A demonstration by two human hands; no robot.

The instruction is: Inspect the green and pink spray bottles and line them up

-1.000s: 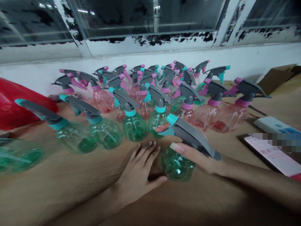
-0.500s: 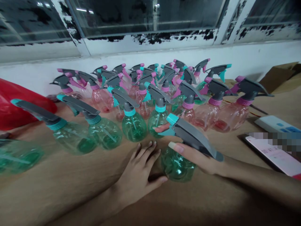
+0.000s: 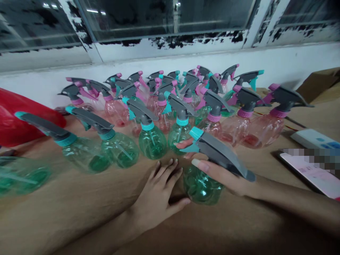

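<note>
My right hand (image 3: 225, 175) is closed around the neck of a green spray bottle (image 3: 203, 187) with a grey and turquoise trigger head. The bottle's base is at the tabletop, and the hand hides its neck. Just left of it, my left hand (image 3: 156, 196) lies flat on the wooden table (image 3: 87, 212), fingers spread, holding nothing. Beyond my fingertips stand a green spray bottle (image 3: 152, 143) and another green spray bottle (image 3: 179, 134), both upright. Two more, a green bottle (image 3: 120, 150) and a green bottle (image 3: 85, 156), stand to the left.
Pink spray bottles (image 3: 265, 131) and green ones crowd the table's back, by a white wall (image 3: 281, 58). A red bag (image 3: 26, 118) lies at left. A phone (image 3: 305, 173), a white device (image 3: 315, 140) and a cardboard box (image 3: 318, 86) are at right. Another green bottle (image 3: 26, 177) is at the left edge.
The view has shifted very slightly. More fingers of my right hand show behind the trigger of the held bottle. My left hand stays flat in the same place.
</note>
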